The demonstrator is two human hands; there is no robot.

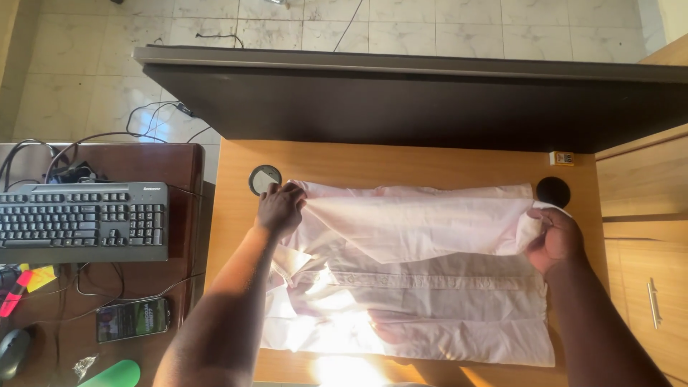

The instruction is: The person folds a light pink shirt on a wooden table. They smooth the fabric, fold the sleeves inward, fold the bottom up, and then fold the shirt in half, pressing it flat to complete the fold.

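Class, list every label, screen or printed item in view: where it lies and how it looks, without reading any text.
Phone: dark side desk, below the keyboard; flat rectangle, lit greenish screen.
Small label: far right of the wooden desk; tiny white-and-orange rectangle.

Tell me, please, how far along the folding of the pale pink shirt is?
The pale pink button-up cotton shirt lies flat on the light wooden desk. The left hand and right hand pinch its upper edge, one strip partly folded down. The lower part remains unfolded.
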